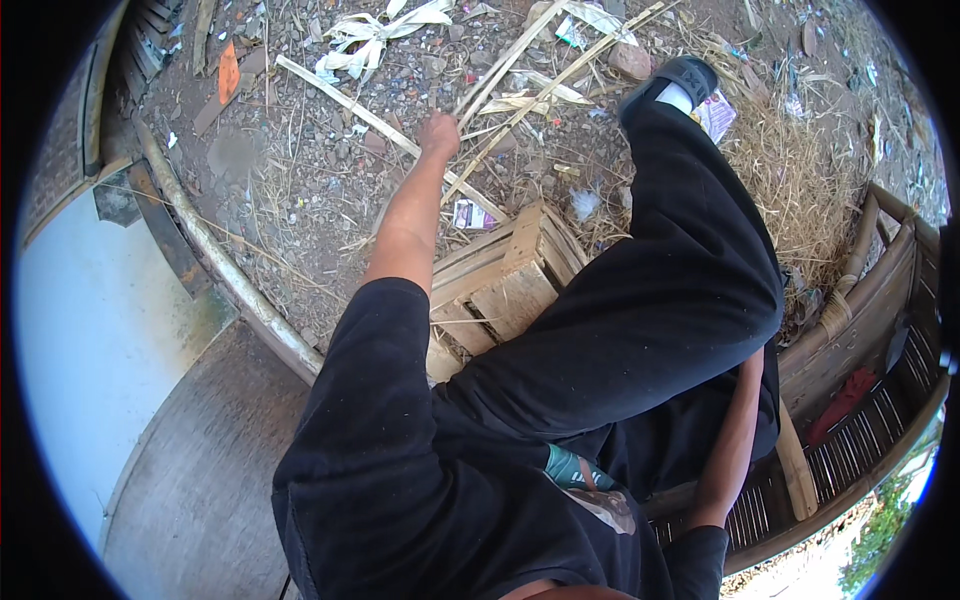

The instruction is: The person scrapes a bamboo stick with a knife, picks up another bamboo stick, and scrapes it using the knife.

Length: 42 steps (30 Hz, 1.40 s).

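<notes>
- A single head-worn fisheye view looks steeply down over the person's own torso and legs.
- It faces the littered ground (pixel 300 170) ahead, with a wooden crate (pixel 500 280) close below.
- Straight edges bend near the dark circular rim.

Left arm: stretched straight out and down, bare forearm, black short sleeve at the shoulder.
Left hand (pixel 438 133): closed in a fist, knuckles up, far from the torso.
Right arm: bent back beside the hip, bare forearm running down to a black sleeve.
Right hand: hidden behind the leg; grip cannot be told.
Legs: right leg in black trousers extended forward, knee raised.
</notes>
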Available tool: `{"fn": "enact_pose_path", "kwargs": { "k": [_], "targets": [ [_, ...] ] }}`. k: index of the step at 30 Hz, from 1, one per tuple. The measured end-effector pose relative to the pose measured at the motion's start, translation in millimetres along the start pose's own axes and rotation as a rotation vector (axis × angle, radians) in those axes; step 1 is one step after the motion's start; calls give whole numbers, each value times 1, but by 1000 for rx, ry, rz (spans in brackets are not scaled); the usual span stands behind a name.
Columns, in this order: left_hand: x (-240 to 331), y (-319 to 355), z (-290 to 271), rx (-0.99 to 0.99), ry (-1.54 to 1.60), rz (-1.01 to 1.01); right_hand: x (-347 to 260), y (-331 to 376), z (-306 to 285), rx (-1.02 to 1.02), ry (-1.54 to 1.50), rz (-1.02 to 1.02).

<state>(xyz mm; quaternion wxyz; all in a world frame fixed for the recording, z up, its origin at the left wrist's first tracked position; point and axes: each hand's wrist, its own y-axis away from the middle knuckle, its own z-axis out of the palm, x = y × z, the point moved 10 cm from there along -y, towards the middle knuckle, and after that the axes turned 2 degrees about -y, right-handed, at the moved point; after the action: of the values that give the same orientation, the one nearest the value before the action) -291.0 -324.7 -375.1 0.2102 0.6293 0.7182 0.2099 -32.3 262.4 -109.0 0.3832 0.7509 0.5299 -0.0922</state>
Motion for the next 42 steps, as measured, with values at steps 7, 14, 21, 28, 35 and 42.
{"fn": "enact_pose_path", "kwargs": {
  "k": [7,14,21,28,35,42],
  "targets": [
    [41,41,-12,138,148,117,-1,-1,-3,6,4,0],
    [72,40,-91,355,352,323,-6,-5,-1,7,-1,-17],
    [101,43,-132,426,509,386,-16,-5,-1,-1,-10,-12],
    [114,88,-170,507,321,479,7,-9,7,-64,15,64],
    [130,123,-206,408,570,499,-16,-7,-12,50,-65,152],
    [150,155,-174,-328,1323,283,4,0,-29,105,82,303]
  ]
}}
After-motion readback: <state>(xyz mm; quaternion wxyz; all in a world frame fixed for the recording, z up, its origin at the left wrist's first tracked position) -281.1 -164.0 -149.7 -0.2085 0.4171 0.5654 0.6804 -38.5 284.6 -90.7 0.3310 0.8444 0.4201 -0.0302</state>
